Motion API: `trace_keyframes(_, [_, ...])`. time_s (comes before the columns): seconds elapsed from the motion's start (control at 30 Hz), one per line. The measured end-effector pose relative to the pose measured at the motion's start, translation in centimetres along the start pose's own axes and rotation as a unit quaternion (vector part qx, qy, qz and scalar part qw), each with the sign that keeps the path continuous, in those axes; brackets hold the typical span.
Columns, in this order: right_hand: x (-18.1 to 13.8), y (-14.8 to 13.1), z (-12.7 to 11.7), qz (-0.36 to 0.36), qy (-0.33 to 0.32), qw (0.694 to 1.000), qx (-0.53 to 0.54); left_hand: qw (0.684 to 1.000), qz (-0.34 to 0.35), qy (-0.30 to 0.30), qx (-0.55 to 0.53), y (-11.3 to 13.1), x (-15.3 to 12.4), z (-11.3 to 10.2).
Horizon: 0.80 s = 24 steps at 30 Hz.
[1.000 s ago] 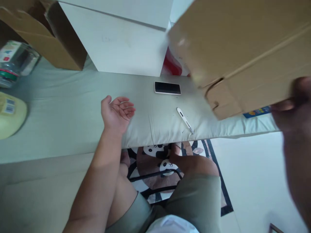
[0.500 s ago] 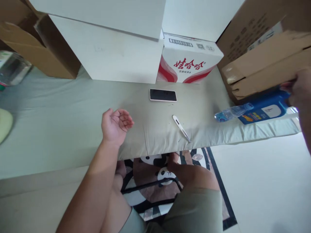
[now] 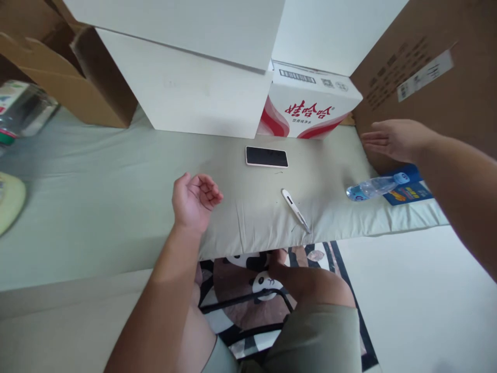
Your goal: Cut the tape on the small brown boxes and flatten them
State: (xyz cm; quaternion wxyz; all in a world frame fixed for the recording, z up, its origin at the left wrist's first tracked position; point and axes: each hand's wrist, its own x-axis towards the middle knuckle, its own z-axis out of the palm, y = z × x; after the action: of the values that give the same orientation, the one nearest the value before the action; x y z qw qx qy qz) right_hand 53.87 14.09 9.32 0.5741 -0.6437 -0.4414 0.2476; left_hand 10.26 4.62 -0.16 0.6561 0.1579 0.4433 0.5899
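Note:
My left hand (image 3: 198, 199) is held over the sheet-covered surface, palm turned up and fingers loosely curled, with nothing in it. At the right, my right hand (image 3: 396, 140) reaches in with its fingers stretched out and holds nothing. It is in front of a large brown cardboard box (image 3: 427, 36), above a clear plastic bottle (image 3: 376, 187) lying on its side across a blue container (image 3: 413, 192), partly hidden by my forearm. Between my hands lie a smartphone (image 3: 266, 157) with a dark screen and a white utility knife (image 3: 295, 210).
At the back stand a white box (image 3: 186, 83) and a white-and-red carton (image 3: 310, 109). An open cardboard box (image 3: 104, 83) and a clear container with a green cap (image 3: 29, 114) are at the left. A pale yellow-green object (image 3: 10, 202) shows at the left edge.
My right hand has moved left from the right edge. The folded cardboard piece beside it is out of view, uncovering the large box's label. My left hand keeps its pose; the view has shifted slightly.

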Motion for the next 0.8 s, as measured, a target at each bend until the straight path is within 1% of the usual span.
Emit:
trace_keyframes(0.03, [-1.0,-1.5,1.4,0.058,-0.031,0.998,-0.014,1.000,0.001,-0.004,-0.007,0.0,-0.2,-0.1])
trace_keyframes(0.1, [-4.1,-4.5,5.0,0.134,-0.095,0.986,-0.010,1.000,0.003,-0.019,-0.020,-0.2,-0.5,-0.2])
trace_keyframes(0.13, [-6.1,-5.8,7.1,0.181,-0.153,0.970,0.060,0.999,0.003,-0.028,-0.025,-0.3,-0.7,-0.2])
trace_keyframes(0.17, [-8.4,-6.9,9.3,0.187,-0.227,0.945,0.139,0.999,0.004,-0.037,-0.030,-0.4,-0.9,-0.3])
trace_keyframes(0.23, [-13.3,-8.2,13.7,0.171,-0.335,0.896,0.234,0.997,0.016,-0.055,-0.042,-0.6,-1.3,-0.6])
trace_keyframes(0.27, [-15.6,-8.5,15.7,0.140,-0.367,0.879,0.272,0.996,0.025,-0.065,-0.049,-0.6,-1.5,-0.9])
trace_keyframes(0.3, [-17.8,-8.8,17.6,0.125,-0.407,0.858,0.288,0.995,0.036,-0.077,-0.054,-0.5,-1.6,-1.2])
trace_keyframes(0.37, [-21.1,-9.3,20.8,0.100,-0.461,0.826,0.309,0.991,0.058,-0.106,-0.061,-0.1,-1.9,-2.0])
trace_keyframes(0.43, [-23.3,-10.1,23.3,0.088,-0.492,0.812,0.301,0.984,0.086,-0.140,-0.067,0.5,-2.2,-2.8])
trace_keyframes(0.5, [-24.5,-11.0,25.4,0.088,-0.514,0.807,0.277,0.976,0.119,-0.167,-0.075,1.2,-2.3,-3.4])
trace_keyframes(0.53, [-24.9,-11.4,26.4,0.095,-0.525,0.802,0.268,0.973,0.134,-0.170,-0.083,1.5,-2.4,-3.7])
trace_keyframes(0.57, [-25.3,-11.8,27.4,0.106,-0.538,0.794,0.261,0.971,0.146,-0.162,-0.092,1.8,-2.4,-3.9])
trace_keyframes(0.63, [-26.1,-12.1,29.5,0.126,-0.565,0.781,0.234,0.972,0.158,-0.123,-0.126,2.2,-2.2,-4.2])
trace_keyframes(0.7, [-26.9,-12.1,31.7,0.124,-0.581,0.787,0.164,0.971,0.149,-0.070,-0.173,2.5,-1.9,-4.6])
trace_keyframes(0.73, [-27.3,-12.1,32.8,0.105,-0.589,0.793,0.116,0.970,0.138,-0.045,-0.195,2.8,-1.7,-4.8])
trace_keyframes(0.8, [-28.0,-12.3,35.0,0.030,-0.598,0.800,0.023,0.965,0.113,0.008,-0.235,3.5,-1.2,-5.5])
